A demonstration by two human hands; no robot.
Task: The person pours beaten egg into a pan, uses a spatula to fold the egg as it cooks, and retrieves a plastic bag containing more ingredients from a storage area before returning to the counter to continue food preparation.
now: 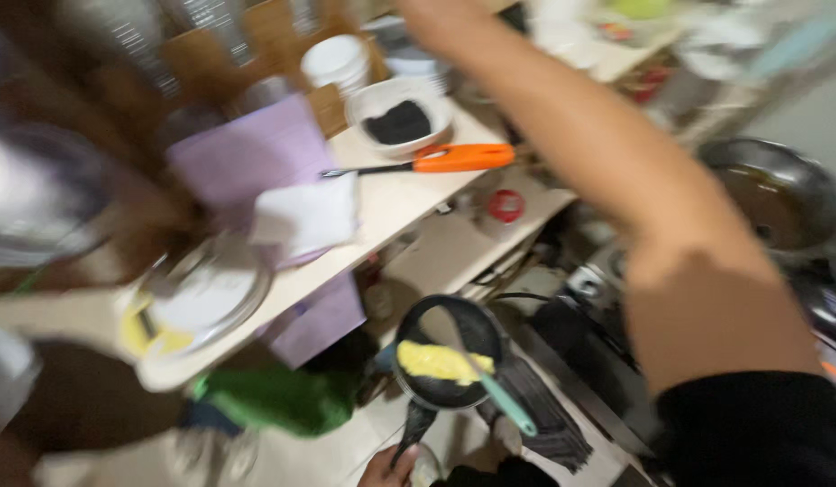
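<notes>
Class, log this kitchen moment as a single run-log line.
left hand: grips handle of small black pan | pan: yellow egg, teal spatula | right arm: reaches up, hand out of view

A pale wooden shelf (409,194) runs tilted across a crowded, blurred kitchen corner. On it lies a long lighter with an orange handle (436,160), just in front of a white bowl holding something dark (398,117). A purple cloth (247,153) spreads beside them, a folded white cloth (305,216) resting on it. Toward the near end sits a round glass lid (206,293), with a yellow smear (156,341) on the board by its edge. White cups (335,61) stand stacked at the far side. A lower board (454,248) beneath carries a small red-topped object (505,206).
</notes>
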